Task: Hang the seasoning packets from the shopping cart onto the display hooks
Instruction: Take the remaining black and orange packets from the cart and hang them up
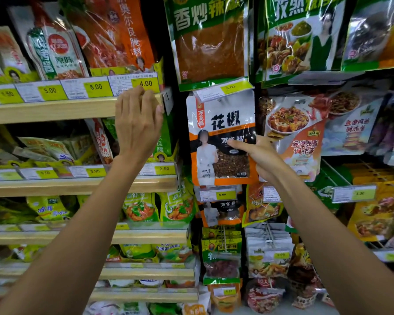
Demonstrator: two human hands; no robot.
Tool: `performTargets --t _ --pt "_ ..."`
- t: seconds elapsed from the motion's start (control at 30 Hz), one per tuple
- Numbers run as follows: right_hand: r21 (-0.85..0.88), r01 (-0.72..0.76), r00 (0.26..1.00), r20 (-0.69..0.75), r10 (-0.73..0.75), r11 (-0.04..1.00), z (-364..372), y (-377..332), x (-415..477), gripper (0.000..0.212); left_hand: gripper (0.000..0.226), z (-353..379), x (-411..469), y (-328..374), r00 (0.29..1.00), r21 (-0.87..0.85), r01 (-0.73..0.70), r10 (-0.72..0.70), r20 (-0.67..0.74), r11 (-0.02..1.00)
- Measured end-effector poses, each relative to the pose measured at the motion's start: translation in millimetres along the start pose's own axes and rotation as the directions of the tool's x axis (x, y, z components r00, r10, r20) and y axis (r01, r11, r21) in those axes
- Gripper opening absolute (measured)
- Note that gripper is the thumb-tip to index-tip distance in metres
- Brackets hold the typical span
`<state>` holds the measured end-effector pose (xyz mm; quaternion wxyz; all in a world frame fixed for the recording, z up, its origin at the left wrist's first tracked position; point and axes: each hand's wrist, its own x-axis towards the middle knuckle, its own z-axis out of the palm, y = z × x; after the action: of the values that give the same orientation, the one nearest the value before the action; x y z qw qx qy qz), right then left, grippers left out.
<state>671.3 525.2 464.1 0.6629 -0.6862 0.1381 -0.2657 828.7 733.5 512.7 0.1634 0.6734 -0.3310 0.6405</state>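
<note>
A white, orange and black peppercorn packet (221,123) hangs upright in the middle of the display, its top tucked behind a price tag marked 3.50 (224,90). My right hand (258,156) grips its right edge, thumb across the front. My left hand (138,123) rests on the end of a wooden shelf rail (55,110), fingers curled over its top edge. The hook itself is hidden behind the tag. No shopping cart is in view.
Green chilli powder packets (209,39) hang above, a mapo tofu sauce packet (298,137) hangs to the right, and more peppercorn packets (221,212) hang below. Shelves on the left carry pouches behind yellow price labels (96,87). Bare wire hooks (337,173) jut out lower right.
</note>
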Motion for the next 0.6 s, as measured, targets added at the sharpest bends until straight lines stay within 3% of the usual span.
performTargets --t 0.1,0.2,0.37,0.6 --pt "0.015 -0.029 1.0 0.003 0.029 0.999 1 4 4 0.023 0.029 1 0 0 1.0 -0.002 0.012 -0.012 0.001 1.0" --pt "0.019 -0.06 0.998 -0.001 0.06 0.998 3 5 10 0.046 0.028 2 -1 1 1.0 -0.002 0.016 -0.016 -0.005 1.0" --pt "-0.001 -0.034 0.998 -0.052 0.033 0.999 10 1 28 0.056 0.027 2 -1 1 1.0 -0.008 0.019 -0.019 0.003 1.0" --pt "-0.132 0.038 0.972 -0.226 -0.067 0.991 18 13 43 0.039 0.028 -1 -1 -1 1.0 -0.035 0.003 -0.002 0.025 0.999"
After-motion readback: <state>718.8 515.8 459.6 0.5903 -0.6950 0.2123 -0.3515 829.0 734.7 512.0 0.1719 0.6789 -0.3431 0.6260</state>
